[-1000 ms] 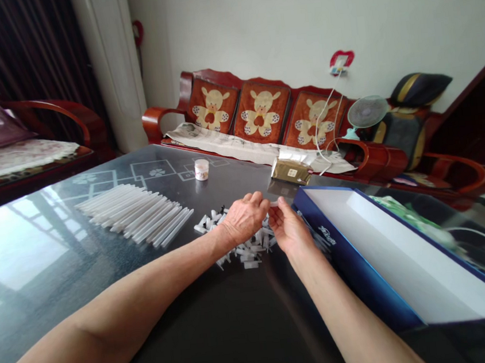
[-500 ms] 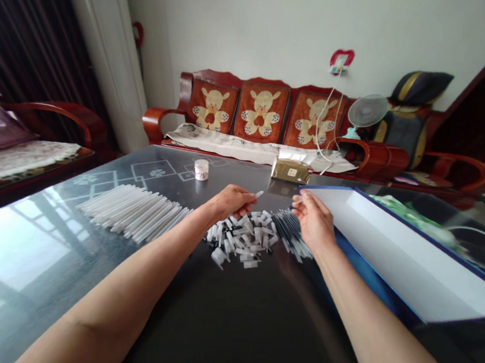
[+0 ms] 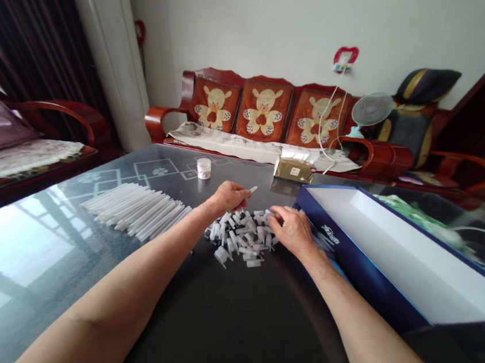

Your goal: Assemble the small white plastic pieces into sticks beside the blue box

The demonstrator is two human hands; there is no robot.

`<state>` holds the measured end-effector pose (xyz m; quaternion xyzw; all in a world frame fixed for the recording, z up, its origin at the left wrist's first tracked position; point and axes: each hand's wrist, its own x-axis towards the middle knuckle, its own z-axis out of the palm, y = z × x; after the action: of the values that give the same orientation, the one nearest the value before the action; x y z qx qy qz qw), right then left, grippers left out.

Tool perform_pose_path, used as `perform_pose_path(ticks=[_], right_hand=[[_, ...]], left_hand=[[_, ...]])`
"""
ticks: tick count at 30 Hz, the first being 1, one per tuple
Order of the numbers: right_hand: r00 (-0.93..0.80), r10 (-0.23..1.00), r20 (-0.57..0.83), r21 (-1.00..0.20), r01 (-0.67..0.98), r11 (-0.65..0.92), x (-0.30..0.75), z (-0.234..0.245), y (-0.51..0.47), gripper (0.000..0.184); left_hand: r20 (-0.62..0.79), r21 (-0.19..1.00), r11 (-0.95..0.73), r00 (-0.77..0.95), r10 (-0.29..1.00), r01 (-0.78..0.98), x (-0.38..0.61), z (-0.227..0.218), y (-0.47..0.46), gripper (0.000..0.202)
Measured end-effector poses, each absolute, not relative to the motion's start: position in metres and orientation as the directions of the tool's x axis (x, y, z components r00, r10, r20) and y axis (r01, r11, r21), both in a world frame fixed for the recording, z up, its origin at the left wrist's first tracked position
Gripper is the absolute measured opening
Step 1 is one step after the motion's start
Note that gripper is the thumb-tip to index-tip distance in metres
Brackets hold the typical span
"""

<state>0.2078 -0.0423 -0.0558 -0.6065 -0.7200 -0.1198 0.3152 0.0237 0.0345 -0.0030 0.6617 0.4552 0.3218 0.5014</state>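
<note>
The left hand (image 3: pixel 229 197) is pinching a small plastic piece (image 3: pixel 252 189) with fingers (image 3: pixel 239 192) closed, and the right hand (image 3: pixel 293 231) is touching the pile of plastic pieces (image 3: pixel 240 239) near the middle of the worktop (image 3: pixel 222 316). I cannot tell if its fingers are clamping anything.

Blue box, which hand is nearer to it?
The right hand is nearer, at the right edge of the pile of small plastic pieces, just left of the blue box. The left hand is farther, past the pile's left side, pinching a small clear piece.

room: glass tabletop (image 3: pixel 222 316) before plastic pile (image 3: pixel 240 239) | blocks: blue box wall (image 3: pixel 354 256) beside right hand (image 3: pixel 294 231), white tube rows (image 3: pixel 135 210) left
</note>
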Motion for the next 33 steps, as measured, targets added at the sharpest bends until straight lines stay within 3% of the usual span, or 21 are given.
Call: perform_pose_path(ticks=[5,9,14,25,29,33], right_hand=[[-0.070,0.760,0.646,-0.138,0.969,0.207,0.199,-0.057,-0.046,0.027],[-0.127,0.701,0.702,-0.111,0.952,0.284,0.195,-0.064,-0.047,0.025],[-0.189,0.623,0.759,-0.024,0.948,0.317,0.196,-0.070,-0.042,0.021],[-0.185,0.596,0.781,-0.008,0.952,0.306,0.197,-0.062,-0.049,0.020],[-0.201,0.592,0.781,-0.005,0.945,0.327,0.192,-0.056,-0.052,0.021],[-0.254,0.618,0.744,0.047,0.943,0.330,0.190,-0.058,-0.052,0.022]], left_hand=[[-0.035,0.942,-0.094,0.374,0.927,0.321,0.026,-0.009,0.038,0.021],[0.015,0.896,-0.165,0.343,0.939,0.413,0.025,-0.012,0.042,0.023],[0.168,0.767,-0.332,0.327,0.930,0.550,0.021,-0.008,0.041,0.031],[0.162,0.489,-0.334,0.293,0.942,0.806,-0.012,0.010,0.044,0.026],[0.177,0.477,-0.242,0.177,0.968,0.845,-0.073,0.014,0.028,0.028],[0.114,0.564,-0.185,0.146,0.983,0.805,-0.118,-0.001,0.002,0.044]])
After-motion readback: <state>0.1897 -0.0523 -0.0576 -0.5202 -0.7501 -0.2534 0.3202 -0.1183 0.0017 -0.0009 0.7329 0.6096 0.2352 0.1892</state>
